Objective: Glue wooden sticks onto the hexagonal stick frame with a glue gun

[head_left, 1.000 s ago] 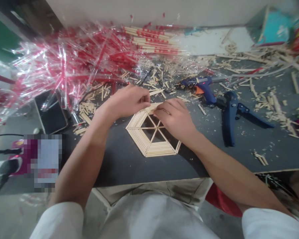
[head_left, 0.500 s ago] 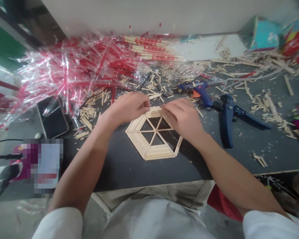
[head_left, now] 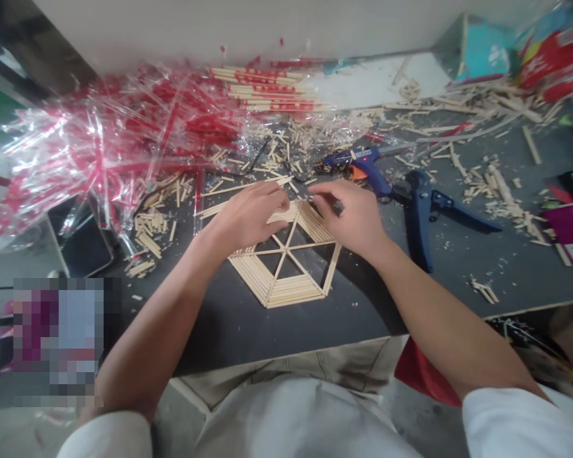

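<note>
A flat hexagon of glued wooden sticks point(head_left: 286, 280) with six spokes lies on the dark table point(head_left: 248, 318). My left hand point(head_left: 248, 213) rests on its far left part, fingers curled and pressing down on the sticks. My right hand point(head_left: 351, 213) is at its far right corner, fingertips pinched together on something I cannot make out. Both hands hide the hexagon's far edge.
A blue glue gun point(head_left: 363, 165) and blue cutting pliers point(head_left: 423, 210) lie right of the hands. Cut stick scraps point(head_left: 487, 178) litter the table. Red-and-clear plastic wrappers point(head_left: 114, 140) pile up at the left, over a phone point(head_left: 79, 238). Unwrapped chopsticks point(head_left: 262, 89) lie at the back.
The view has shifted, so everything sits lower and more to the left. My right hand has lifted off the hexagon's middle and moved to its far right corner, fingers pinched.
</note>
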Demonstrator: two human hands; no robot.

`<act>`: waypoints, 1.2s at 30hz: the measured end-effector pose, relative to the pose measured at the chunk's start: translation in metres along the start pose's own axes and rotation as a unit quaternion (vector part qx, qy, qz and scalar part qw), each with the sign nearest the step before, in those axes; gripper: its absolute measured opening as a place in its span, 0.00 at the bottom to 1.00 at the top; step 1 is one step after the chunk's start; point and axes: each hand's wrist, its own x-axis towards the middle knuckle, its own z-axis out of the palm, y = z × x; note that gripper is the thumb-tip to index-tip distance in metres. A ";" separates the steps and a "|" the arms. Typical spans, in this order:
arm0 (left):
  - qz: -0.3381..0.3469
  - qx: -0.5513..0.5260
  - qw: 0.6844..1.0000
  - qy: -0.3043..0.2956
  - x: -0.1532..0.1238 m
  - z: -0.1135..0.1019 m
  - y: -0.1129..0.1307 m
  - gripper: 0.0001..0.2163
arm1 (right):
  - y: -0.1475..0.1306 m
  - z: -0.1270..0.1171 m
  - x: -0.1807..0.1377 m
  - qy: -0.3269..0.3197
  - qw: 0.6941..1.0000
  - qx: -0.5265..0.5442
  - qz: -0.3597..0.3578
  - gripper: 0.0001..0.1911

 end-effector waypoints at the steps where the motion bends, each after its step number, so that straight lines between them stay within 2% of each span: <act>1: 0.002 -0.001 1.000 -0.001 0.000 0.000 0.000 0.08 | -0.001 0.000 0.000 -0.002 1.000 0.000 -0.002 0.11; 11: 0.002 -0.027 1.000 -0.001 -0.002 -0.002 -0.003 0.09 | -0.002 0.002 -0.001 -0.013 1.000 0.016 -0.005 0.10; 17: -0.029 -0.050 0.998 0.022 -0.010 -0.019 -0.015 0.10 | -0.002 0.001 -0.001 -0.020 0.999 0.028 -0.004 0.11; 21: -0.055 -0.033 0.998 -0.011 -0.014 -0.026 -0.020 0.10 | -0.002 0.000 -0.001 -0.029 0.999 0.021 -0.003 0.12; 25: -0.086 -0.019 0.995 -0.046 -0.013 -0.021 -0.021 0.10 | -0.004 0.000 -0.001 -0.037 0.999 0.020 -0.005 0.12; 31: -0.092 -0.057 0.993 -0.041 -0.014 -0.014 -0.025 0.32 | -0.006 0.001 -0.001 -0.031 0.999 0.019 -0.006 0.10; 36: -0.115 -0.034 0.991 -0.057 -0.014 -0.022 -0.019 0.26 | -0.005 0.002 -0.002 -0.024 0.999 0.037 -0.025 0.09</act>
